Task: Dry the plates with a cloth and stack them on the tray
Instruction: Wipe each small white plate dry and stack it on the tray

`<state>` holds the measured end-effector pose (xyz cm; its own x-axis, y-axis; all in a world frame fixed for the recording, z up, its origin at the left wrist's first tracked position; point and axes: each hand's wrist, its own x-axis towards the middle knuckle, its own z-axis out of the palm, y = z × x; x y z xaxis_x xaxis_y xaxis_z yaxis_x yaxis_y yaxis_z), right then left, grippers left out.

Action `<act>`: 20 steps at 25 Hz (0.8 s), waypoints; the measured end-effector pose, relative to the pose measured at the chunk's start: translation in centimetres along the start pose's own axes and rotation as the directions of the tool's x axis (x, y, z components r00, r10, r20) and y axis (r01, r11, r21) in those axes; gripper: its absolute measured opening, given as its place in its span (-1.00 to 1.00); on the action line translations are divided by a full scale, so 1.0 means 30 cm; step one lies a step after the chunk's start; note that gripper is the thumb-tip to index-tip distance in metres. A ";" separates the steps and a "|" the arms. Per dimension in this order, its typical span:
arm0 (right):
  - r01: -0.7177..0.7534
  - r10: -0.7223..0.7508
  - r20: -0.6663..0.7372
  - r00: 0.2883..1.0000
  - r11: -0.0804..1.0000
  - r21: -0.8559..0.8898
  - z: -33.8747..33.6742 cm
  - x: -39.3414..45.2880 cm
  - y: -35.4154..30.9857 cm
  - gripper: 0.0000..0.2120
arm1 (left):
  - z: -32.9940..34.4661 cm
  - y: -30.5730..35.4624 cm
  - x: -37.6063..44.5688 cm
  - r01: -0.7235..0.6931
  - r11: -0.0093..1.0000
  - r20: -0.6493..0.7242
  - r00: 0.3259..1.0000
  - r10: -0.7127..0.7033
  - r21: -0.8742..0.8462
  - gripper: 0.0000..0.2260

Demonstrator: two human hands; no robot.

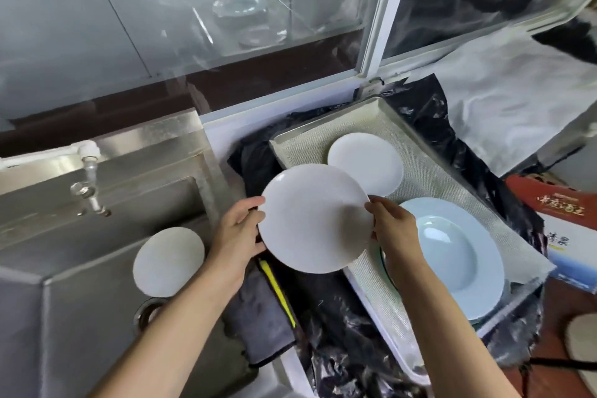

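I hold a round, smooth white plate (315,218) by opposite rims, left hand (237,231) and right hand (392,228), fingers pinching its edge, just left of the tray (384,113). The tray is rectangular metal, lined with woven mesh; on it lie a small white plate (366,163) and a glossy pale-blue deep plate (458,252). Left of the tray: dark grey cloth (258,320), steel sink (97,255).

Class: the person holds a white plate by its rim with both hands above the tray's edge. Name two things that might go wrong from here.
1. The white plate is held only at its rim by the left hand and right hand; if wet, it might slip.
2. The pale blue plate overhangs the tray at its near edge; setting another plate down may knock it.
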<state>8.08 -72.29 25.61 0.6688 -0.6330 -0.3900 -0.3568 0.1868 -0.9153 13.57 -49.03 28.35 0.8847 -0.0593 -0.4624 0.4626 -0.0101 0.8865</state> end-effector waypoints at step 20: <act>-0.025 -0.024 -0.201 0.979 0.971 -0.236 -0.148 0.842 0.024 -0.84 | 0.662 -0.053 0.576 0.069 0.990 0.054 0.996 -0.076 0.124 -0.79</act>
<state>21.81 -91.49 15.53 0.5324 -0.7753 -0.3398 -0.5170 0.0200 -0.8557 26.99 -69.87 19.31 0.8423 -0.1125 -0.5271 0.5121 -0.1383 0.8477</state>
